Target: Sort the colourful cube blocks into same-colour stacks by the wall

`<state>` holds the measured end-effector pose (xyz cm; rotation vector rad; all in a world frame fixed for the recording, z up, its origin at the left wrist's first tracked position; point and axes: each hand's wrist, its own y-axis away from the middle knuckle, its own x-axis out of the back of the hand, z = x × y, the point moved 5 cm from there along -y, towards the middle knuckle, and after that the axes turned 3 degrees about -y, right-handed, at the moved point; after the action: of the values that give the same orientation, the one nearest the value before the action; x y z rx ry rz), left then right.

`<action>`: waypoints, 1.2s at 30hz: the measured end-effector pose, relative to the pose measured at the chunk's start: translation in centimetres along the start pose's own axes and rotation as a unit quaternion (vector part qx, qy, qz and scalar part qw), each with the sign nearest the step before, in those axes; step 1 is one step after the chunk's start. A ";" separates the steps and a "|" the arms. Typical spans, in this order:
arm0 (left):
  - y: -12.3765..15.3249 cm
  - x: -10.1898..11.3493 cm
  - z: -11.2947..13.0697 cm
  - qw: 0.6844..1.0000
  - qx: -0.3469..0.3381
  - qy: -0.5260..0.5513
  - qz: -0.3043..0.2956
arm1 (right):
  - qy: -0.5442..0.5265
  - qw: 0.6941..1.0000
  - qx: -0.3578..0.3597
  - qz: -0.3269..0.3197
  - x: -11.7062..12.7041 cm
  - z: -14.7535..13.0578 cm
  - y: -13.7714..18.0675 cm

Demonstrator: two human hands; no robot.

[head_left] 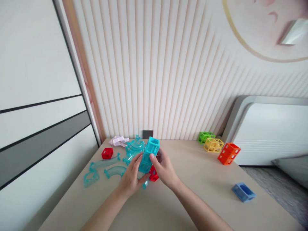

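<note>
Both hands hold a turquoise hollow block tower, tilted above the table. My left hand grips its lower left side with the fingers wrapped round it. My right hand is closed on its right side, the thumb pressed on the front face. A red hollow block shows just below the tower, between the hands; whether it is held or lies on the table I cannot tell. Close to the left hand, a curved clear-blue track piece lies on the table, and more clear-blue track pieces are heaped behind it.
On the table, a red block, pale purple pieces and a flat clear-blue piece lie left. Green, yellow, orange and blue blocks stand right. A ribbed wall rises behind.
</note>
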<state>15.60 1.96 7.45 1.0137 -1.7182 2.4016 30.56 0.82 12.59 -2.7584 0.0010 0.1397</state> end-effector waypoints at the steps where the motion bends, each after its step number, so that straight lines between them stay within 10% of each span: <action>1: 0.1 0.2 -0.4 1.000 0.016 0.007 0.010 | -0.020 1.000 -0.003 -0.002 -0.7 0.4 -0.5; 11: 0.1 0.9 -0.9 0.996 0.039 0.070 -0.036 | -0.048 0.988 -0.100 0.111 -0.1 4.0 -2.7; 17: -0.2 3.2 0.9 0.997 -0.010 0.063 -0.044 | 0.222 0.955 -0.055 0.191 6.5 5.4 -3.7; 23: 3.9 8.7 -3.1 0.989 0.136 -0.049 0.019 | 0.374 0.891 -0.125 0.225 12.8 7.7 -3.6; 36: 13.0 12.4 -7.8 0.954 0.253 -0.140 -0.077 | 0.636 0.730 -0.248 -0.006 10.9 7.1 -5.3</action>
<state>-2.84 -0.78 1.41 1.5416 -1.0246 2.7597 40.80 8.51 6.95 -2.6794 0.3453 -1.9855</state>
